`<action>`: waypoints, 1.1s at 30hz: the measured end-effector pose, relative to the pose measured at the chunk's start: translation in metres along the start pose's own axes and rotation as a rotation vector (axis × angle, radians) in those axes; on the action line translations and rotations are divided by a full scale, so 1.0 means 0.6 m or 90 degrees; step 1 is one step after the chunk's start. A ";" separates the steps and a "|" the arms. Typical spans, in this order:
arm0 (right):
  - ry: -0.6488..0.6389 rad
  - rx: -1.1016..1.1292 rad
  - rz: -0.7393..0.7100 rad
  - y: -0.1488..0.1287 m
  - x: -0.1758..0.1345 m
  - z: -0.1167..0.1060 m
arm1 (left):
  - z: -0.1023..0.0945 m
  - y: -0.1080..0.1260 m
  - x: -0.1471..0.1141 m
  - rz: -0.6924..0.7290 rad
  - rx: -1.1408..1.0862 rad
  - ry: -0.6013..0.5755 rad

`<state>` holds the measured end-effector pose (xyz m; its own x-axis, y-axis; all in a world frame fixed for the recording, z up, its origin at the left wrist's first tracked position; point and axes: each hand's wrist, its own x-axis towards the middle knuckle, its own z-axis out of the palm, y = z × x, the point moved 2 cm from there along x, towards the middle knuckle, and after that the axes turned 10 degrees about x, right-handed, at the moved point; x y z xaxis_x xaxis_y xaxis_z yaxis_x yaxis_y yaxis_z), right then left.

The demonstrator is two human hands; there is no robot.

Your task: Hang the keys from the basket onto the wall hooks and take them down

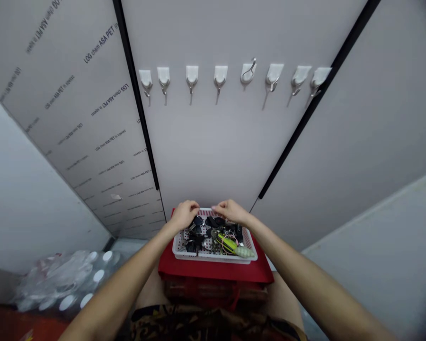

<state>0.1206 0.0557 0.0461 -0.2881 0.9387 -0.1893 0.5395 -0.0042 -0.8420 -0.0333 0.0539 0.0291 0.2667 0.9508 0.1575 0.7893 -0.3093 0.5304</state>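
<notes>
A white plastic basket [246, 246] with slotted sides rests on a red surface between my knees. Inside it lie many dark-headed keys [195, 237], bunched mostly at the left and the back. Toward the right front are a yellow-green key tag [227, 243], a pale ribbed charm [244, 252] and a pink cord. My left hand [186, 214] is at the basket's far left rim, fingers curled in and pinched on the edge. At the far rim's right part, my right hand [231, 211] has its thumb and fingers closed on the edge too. Some keys under both hands are hidden.
A row of white adhesive hooks [220, 76] runs along the pale panel ahead; one metal hook [249, 71] points upward. Black strips [138, 94] flank that panel. Wrapped plastic bottles [81, 277] stand on the floor at left. A red box-like support [216, 272] carries the basket.
</notes>
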 end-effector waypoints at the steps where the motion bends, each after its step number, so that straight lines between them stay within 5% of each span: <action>1: 0.002 -0.066 -0.009 0.011 0.000 0.004 | 0.007 -0.007 -0.006 0.036 0.059 0.011; 5: -0.014 -0.213 -0.075 0.019 0.003 0.019 | 0.018 -0.014 -0.018 0.130 0.204 -0.010; 9: -0.031 -0.245 -0.131 0.001 0.014 0.040 | 0.017 -0.014 -0.017 0.134 0.302 -0.030; 15: -0.066 -0.254 -0.158 -0.014 0.023 0.069 | 0.013 -0.015 -0.018 0.106 0.225 -0.001; 22: -0.062 0.021 -0.113 -0.027 0.018 0.061 | -0.015 -0.009 -0.018 0.051 -0.032 -0.004; 27: -0.071 0.287 0.036 -0.035 0.008 0.054 | -0.024 -0.001 -0.012 -0.010 -0.205 0.022; 31: -0.180 0.460 0.126 -0.036 -0.003 0.064 | -0.035 0.016 -0.018 0.007 -0.229 0.076; 33: -0.155 0.493 0.111 -0.038 -0.003 0.068 | -0.041 0.028 -0.027 0.055 -0.187 0.095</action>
<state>0.0767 0.0404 0.0450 -0.4624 0.8019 -0.3783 -0.0801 -0.4627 -0.8829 -0.0378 0.0338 0.0560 0.2243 0.9199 0.3217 0.5678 -0.3916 0.7240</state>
